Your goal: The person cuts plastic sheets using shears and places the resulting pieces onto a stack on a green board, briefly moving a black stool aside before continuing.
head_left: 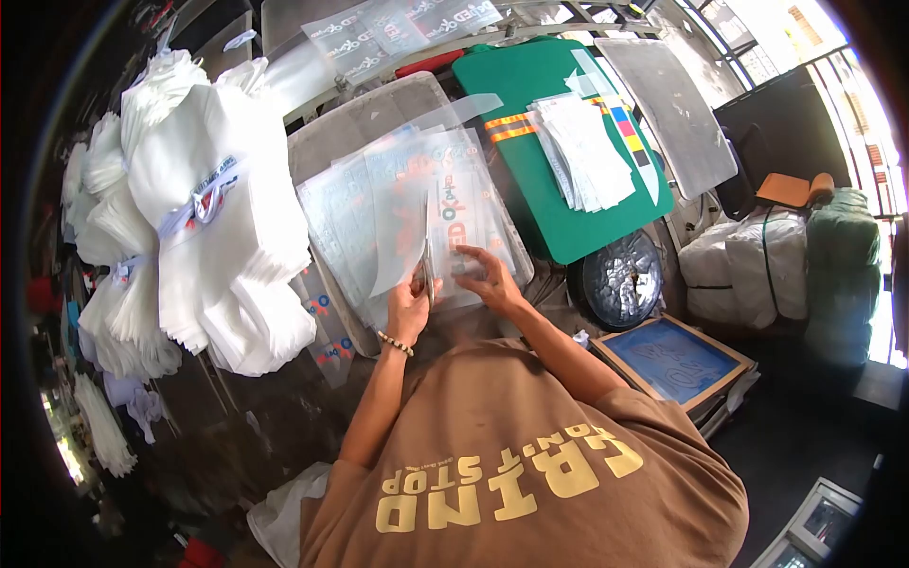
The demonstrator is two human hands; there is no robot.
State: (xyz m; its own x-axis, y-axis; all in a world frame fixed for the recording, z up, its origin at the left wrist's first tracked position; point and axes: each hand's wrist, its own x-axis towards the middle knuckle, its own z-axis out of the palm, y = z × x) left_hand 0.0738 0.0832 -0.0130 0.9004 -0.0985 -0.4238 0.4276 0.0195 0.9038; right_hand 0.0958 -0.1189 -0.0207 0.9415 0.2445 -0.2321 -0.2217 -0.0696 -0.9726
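Observation:
My left hand (409, 308), with a bead bracelet at the wrist, is closed around what look like scissors (428, 270), blades pointing up into a clear printed film sheet (402, 222). To its right, my right hand (488, 275) pinches another film sheet with orange and blue lettering (464, 222). Both sheets rest over a stack of similar printed films on a grey tray (350, 123). My brown shirt fills the lower part of the head view.
Bundles of white bags (204, 218) pile up at the left. A green cutting mat (568, 227) carries a stack of white sheets (587, 151). A round dark disc (622, 279), a blue framed screen (672, 360) and wrapped sacks (757, 265) sit at the right.

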